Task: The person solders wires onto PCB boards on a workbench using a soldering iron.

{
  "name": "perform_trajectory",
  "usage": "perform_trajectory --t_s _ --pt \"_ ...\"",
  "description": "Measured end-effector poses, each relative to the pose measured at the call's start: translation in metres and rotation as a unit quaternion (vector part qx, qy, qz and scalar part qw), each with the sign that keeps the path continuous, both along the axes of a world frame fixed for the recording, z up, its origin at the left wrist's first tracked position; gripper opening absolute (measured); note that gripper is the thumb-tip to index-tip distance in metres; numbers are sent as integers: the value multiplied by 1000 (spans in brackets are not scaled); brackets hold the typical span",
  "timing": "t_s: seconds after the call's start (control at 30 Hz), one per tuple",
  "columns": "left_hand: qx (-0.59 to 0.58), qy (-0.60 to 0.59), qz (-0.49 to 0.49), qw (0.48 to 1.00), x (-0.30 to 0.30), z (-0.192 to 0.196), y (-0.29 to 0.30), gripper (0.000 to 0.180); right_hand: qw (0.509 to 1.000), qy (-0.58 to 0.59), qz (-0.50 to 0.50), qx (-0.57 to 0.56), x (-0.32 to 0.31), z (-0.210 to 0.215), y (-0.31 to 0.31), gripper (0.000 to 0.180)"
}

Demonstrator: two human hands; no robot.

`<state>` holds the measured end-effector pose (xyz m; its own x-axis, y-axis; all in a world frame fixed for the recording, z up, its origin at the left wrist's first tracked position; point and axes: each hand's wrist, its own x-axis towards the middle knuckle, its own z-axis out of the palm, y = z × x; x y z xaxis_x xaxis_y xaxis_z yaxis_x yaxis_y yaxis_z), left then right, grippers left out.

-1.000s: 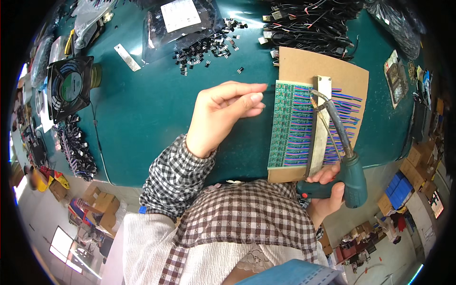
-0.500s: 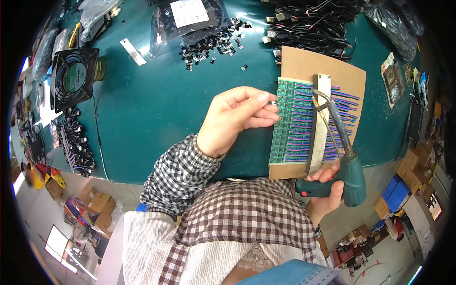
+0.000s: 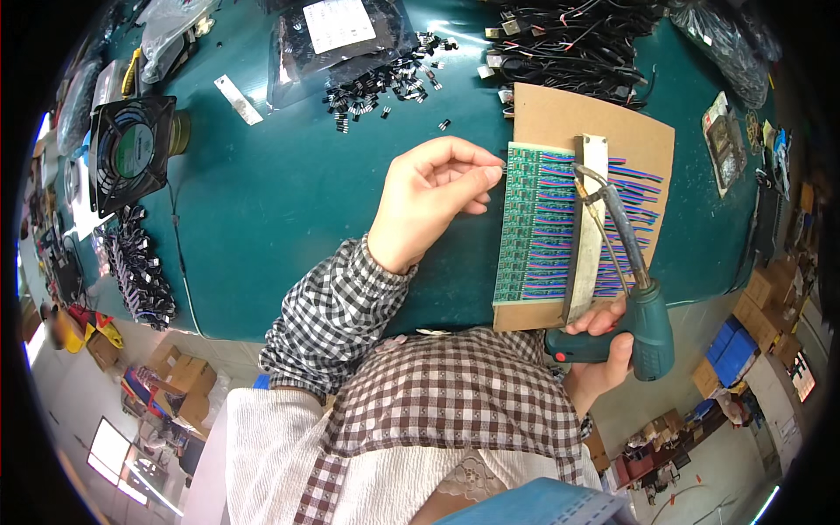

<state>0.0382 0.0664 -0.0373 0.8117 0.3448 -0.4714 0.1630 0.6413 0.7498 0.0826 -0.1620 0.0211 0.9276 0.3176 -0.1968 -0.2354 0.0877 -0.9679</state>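
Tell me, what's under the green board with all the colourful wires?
A brown cardboard sheet lies under the green circuit board, sticking out at the top and right. A metal bar lies on top. What is under the cardboard's middle is covered.

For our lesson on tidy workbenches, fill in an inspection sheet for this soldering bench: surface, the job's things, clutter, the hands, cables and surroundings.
Surface: teal bench mat, bare in the middle.
Job's things: green circuit board panel on brown cardboard; metal bar lies across coloured wires; green soldering gun, tip at the bar.
Clutter: loose black components, dark plastic bag, cooling fan, metal strip.
Hands: left hand, fingertips at the panel's upper left edge; right hand in a closed grip on the gun's handle.
Cables: tangled black leads at the far edge.
Surroundings: cardboard boxes on the floor.
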Motion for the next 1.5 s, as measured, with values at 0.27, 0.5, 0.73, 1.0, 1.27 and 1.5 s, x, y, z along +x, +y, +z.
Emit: perform_trajectory --t_s 0.27,0.5,0.73,1.0,1.27,1.5 --pt "12 47 -12 999 6 -3 1 16 996 71 31 51 5 3 13 44" --pt "4 52 -9 999 9 -3 1 18 939 176 111 273 34 -15 93 41" --pt "7 49 -2 999 9 -4 -1 19 956 90 152 235 34 -34 97 44" --pt "13 49 5 999 10 -4 -3 19 959 47 176 217 31 -38 98 45" --pt "-22 36 9 999 6 -5 -6 17 966 39 169 193 29 -41 97 46" --pt "36 40 -7 999 8 -8 -6 17 965 34 181 185 29 -35 96 44"
